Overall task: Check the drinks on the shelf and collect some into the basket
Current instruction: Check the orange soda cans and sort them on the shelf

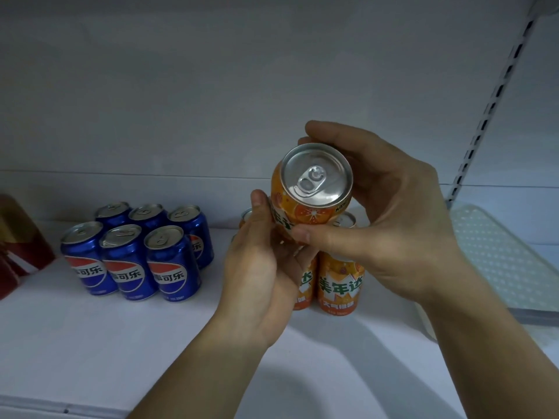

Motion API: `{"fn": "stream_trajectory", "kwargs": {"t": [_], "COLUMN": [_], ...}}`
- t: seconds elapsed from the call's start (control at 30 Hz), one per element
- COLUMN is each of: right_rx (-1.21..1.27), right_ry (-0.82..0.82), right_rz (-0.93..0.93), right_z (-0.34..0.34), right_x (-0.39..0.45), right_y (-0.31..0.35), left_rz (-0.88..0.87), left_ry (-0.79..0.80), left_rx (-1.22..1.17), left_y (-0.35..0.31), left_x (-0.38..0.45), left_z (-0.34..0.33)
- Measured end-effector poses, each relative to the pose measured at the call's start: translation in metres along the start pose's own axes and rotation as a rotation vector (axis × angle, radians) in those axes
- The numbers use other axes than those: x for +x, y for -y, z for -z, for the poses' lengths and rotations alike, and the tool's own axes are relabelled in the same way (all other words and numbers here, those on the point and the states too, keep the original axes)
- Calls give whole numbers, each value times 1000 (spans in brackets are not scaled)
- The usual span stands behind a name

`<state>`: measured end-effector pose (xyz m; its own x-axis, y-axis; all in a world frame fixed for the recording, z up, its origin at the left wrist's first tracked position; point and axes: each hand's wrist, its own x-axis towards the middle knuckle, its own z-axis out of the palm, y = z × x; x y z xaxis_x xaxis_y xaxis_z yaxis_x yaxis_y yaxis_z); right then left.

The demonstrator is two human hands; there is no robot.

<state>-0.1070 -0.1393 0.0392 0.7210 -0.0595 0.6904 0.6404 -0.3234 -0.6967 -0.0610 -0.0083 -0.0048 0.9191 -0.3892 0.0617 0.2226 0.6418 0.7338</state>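
Observation:
An orange soda can (314, 182) is held up above the white shelf (90, 328), tilted so its silver top faces me. My right hand (393, 225) grips it from the right, thumb across its front and fingers behind. My left hand (260, 276) holds it from below left, thumb on its side. More orange cans (340, 285) stand on the shelf behind and under my hands, partly hidden. Several blue cola cans (136, 252) stand in two rows to the left. No basket is in view.
A red package (18, 246) sits at the shelf's far left edge. A translucent white dimpled tray (499, 261) lies at the right. A slotted metal shelf upright (496, 98) runs up the right side. The shelf's back wall is plain white.

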Motion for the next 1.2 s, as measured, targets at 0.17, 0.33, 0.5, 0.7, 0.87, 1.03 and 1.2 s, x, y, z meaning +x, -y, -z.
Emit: {"fn": "stream_trajectory", "kwargs": {"t": [0.17,0.33,0.5,0.7,0.87,1.03,1.2], "right_rx": [-107,-173,-84,358,411,388,408], "right_ry": [59,113,85,-120,-143,-126,-87], "right_rz": [22,59,91,-95,-312,-500,-576], "right_z": [1,3,9,17,22,21,21], "right_x": [-2,-3,-1,2,2,0,0], "right_y": [4,9,7,-14,-24,-35,-38], "left_rz": [-19,-118,-85,-208,-490,-702,-695], "left_ry": [-8,41,132,276,155,103,146], "left_rx": [8,0,-44,154,406,574,602], "left_y": [-2,-6,-11,-8,2,-2,-1], "left_x": [3,8,7,0,-1,-3,-6], "left_z": [5,8,9,8,5,4,0]}}
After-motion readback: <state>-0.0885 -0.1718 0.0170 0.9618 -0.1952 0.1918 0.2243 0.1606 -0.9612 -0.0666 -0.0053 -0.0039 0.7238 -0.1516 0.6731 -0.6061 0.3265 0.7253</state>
